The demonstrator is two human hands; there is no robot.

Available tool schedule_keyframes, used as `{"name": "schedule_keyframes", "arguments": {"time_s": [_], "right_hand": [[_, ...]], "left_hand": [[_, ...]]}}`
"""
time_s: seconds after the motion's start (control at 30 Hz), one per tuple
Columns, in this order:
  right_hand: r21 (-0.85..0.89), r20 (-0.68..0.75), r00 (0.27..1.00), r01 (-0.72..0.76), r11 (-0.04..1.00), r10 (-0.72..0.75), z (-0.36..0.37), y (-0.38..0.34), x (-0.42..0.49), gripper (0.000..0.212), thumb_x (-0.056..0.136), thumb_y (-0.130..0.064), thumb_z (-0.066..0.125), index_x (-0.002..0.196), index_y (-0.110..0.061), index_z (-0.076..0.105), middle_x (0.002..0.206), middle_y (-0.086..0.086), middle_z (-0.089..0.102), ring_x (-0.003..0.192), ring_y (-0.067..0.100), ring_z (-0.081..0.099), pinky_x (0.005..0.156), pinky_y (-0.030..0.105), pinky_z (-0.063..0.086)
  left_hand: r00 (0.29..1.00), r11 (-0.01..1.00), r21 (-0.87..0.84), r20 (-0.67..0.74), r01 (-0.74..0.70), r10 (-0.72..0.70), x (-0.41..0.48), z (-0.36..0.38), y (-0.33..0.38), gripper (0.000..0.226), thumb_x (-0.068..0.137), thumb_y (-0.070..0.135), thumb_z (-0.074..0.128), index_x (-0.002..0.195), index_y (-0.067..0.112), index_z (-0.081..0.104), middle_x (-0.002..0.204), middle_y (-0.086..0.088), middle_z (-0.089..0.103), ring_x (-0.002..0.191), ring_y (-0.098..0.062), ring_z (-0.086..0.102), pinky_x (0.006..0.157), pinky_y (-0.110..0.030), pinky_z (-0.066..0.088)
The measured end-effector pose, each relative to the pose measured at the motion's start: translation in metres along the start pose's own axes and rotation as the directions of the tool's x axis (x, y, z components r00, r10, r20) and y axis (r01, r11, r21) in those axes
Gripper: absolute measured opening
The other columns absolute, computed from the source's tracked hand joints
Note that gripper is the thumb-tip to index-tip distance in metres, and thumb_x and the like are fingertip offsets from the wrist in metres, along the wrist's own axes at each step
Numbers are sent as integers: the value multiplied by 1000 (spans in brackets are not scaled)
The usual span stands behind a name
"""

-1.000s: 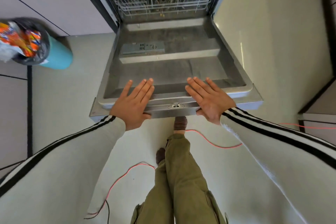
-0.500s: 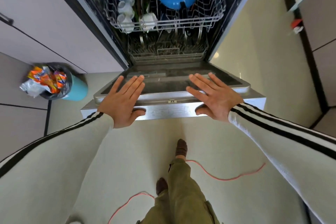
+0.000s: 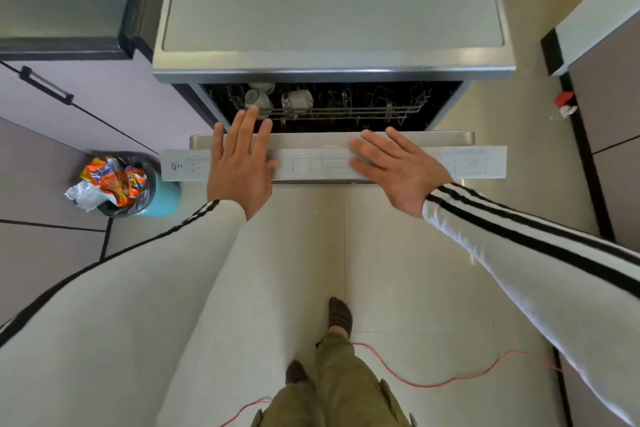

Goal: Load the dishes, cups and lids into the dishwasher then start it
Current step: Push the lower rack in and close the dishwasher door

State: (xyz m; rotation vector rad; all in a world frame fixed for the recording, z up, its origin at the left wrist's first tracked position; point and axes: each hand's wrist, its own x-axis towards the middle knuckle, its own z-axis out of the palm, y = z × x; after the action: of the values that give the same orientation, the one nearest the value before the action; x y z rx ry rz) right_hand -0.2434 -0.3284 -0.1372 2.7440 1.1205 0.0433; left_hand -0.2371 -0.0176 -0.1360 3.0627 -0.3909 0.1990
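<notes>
The steel dishwasher [image 3: 332,69] stands ahead with its door [image 3: 311,163] swung nearly up, leaving a narrow dark gap at the top. Through that gap I see the upper rack [image 3: 367,107] with white cups [image 3: 298,99] in it. My left hand [image 3: 240,163] lies flat with straight fingers on the door's top edge at the left. My right hand [image 3: 394,166] lies flat on the control strip at the right, slightly blurred. Neither hand grips anything.
A teal bin [image 3: 138,191] stuffed with wrappers stands on the floor to the left, beside lilac cabinet fronts [image 3: 86,114]. A red cable [image 3: 450,381] trails over the floor tiles by my feet. A cabinet [image 3: 606,97] rises on the right.
Both hands have pushed the door up from lying flat to nearly vertical. The lower rack and blue bowl have dropped out of sight behind it.
</notes>
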Motion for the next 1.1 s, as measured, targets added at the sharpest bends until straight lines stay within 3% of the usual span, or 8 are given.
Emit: {"name": "schedule_keyframes", "arguments": {"time_s": [0.1,0.27,0.4,0.5,0.67,1.1], "right_hand": [[-46,12,994,-107,993,108,-1,-2,10,63,96,-25,51,154,-14,28,164,9,11,151,30,8,121,52,6],[-53,-4,980,-197,979,197,-13,23,31,68,88,-15,63,149,-26,34,164,14,-5,151,32,-4,119,58,0],[4,-74,920,-385,923,384,-26,41,57,96,83,-23,72,156,-8,12,164,17,-5,151,34,-5,120,59,4],[-10,-7,889,-457,889,457,-37,67,89,106,81,-25,72,156,-5,-1,162,17,-14,150,34,-11,121,55,3],[42,171,901,-411,911,398,-33,98,120,98,88,-22,63,155,-7,-7,163,13,-14,151,29,-10,122,43,-3],[108,161,901,-422,900,403,-28,95,123,86,89,-10,59,156,-4,5,164,15,0,152,31,0,123,43,6]], "left_hand": [[1000,1000,8,26,8,-8,18,-3,6,56,102,41,38,151,14,34,165,-12,9,152,-30,4,122,-55,5],[993,996,58,99,-65,59,50,-11,-7,97,92,72,35,157,4,11,166,-9,-6,153,-25,-7,121,-57,1],[960,973,117,221,-199,169,96,-26,-24,122,78,85,44,157,4,-2,164,-11,-17,151,-26,-16,121,-58,-3],[948,972,130,278,-196,154,128,-21,-28,128,75,82,53,155,6,-12,163,-12,-22,150,-26,-20,122,-53,-5],[935,981,73,322,-182,150,182,-20,-22,122,76,67,65,156,7,-7,164,-15,-15,151,-33,-12,122,-54,0],[914,961,97,345,-260,213,196,-17,-24,111,82,61,61,155,2,0,162,-25,-11,150,-41,-10,119,-62,3]]}}
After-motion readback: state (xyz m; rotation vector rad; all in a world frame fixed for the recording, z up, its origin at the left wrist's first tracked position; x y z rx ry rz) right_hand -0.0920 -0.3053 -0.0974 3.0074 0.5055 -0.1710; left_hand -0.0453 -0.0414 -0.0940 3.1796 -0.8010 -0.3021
